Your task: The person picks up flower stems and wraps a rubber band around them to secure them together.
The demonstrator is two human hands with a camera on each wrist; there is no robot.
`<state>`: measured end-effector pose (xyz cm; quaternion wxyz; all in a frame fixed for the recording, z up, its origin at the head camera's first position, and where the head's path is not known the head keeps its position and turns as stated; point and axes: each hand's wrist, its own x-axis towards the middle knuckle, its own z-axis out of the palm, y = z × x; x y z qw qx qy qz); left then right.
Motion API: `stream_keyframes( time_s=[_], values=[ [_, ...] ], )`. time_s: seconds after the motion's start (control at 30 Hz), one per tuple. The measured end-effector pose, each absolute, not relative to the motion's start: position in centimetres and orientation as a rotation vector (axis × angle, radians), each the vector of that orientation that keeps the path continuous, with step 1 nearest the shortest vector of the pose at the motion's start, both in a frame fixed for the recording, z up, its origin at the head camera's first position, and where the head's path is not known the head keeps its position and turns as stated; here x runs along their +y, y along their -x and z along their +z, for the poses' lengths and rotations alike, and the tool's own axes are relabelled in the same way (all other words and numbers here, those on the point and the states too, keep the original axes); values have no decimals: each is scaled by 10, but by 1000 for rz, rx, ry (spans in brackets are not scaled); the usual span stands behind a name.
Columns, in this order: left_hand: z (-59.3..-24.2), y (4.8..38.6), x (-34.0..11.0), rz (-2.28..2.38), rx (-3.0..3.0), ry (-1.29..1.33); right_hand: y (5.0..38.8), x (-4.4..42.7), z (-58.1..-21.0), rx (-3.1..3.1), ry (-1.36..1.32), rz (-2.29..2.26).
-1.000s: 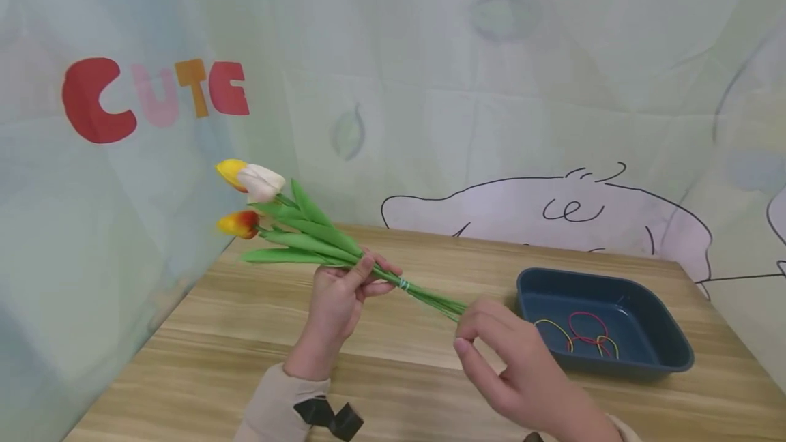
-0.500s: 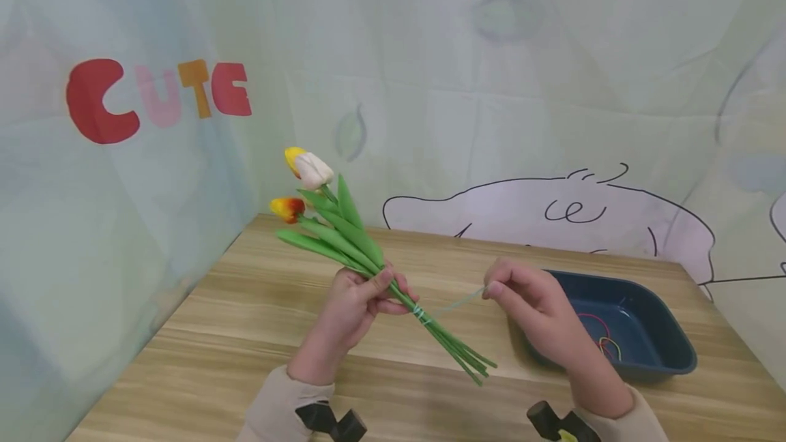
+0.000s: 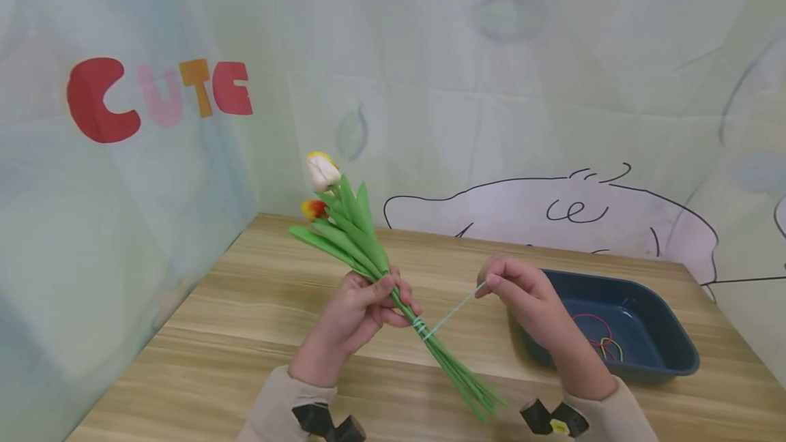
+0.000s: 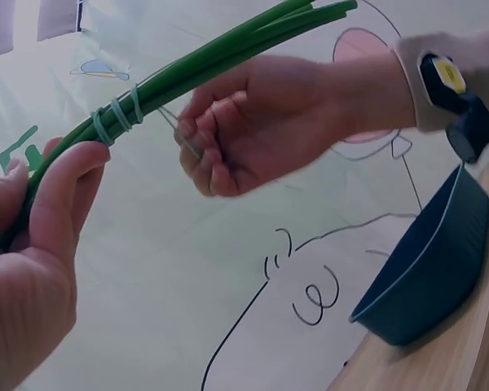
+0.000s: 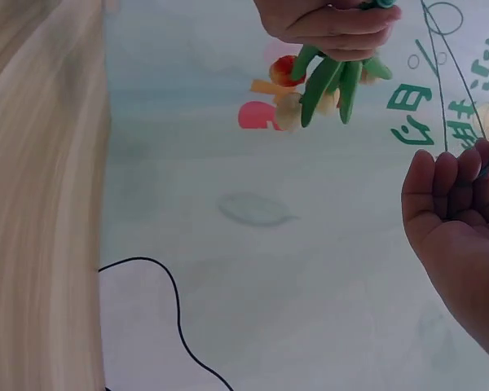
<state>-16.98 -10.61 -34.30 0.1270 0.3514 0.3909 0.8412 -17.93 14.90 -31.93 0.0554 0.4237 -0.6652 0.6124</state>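
My left hand (image 3: 368,312) grips a bunch of tulips by its green stems (image 3: 451,363), blooms tilted up and to the left. White and yellow-red tulip heads (image 3: 323,173) show above long leaves (image 3: 353,230). Just below the left fingers, a pale green rubber band (image 4: 116,116) is wound several times around the stems. One loop of it stretches away to my right hand (image 3: 525,305), which pinches its end between thumb and fingers. In the right wrist view two taut strands run from the bunch to the right fingertips (image 5: 446,167).
A dark blue bin (image 3: 651,360) stands at the right of the wooden table (image 3: 233,360), partly behind my right hand. Red and yellow rubber bands (image 3: 604,346) lie in it. A printed cloth backdrop (image 3: 430,121) rises behind the table and along its left side.
From the lower stem ends, my right hand has moved up and right, drawing out the band's loop. The bunch has swung more upright, with its blooms moving right in my left hand.
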Motion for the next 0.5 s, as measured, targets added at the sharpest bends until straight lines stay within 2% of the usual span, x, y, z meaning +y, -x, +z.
stream_keyframes(
  time_s=[0.5],
  values=[
    [-340,170,-111,2751,830,-849,174,134,-362,-2128,-1172,2118]
  ],
)
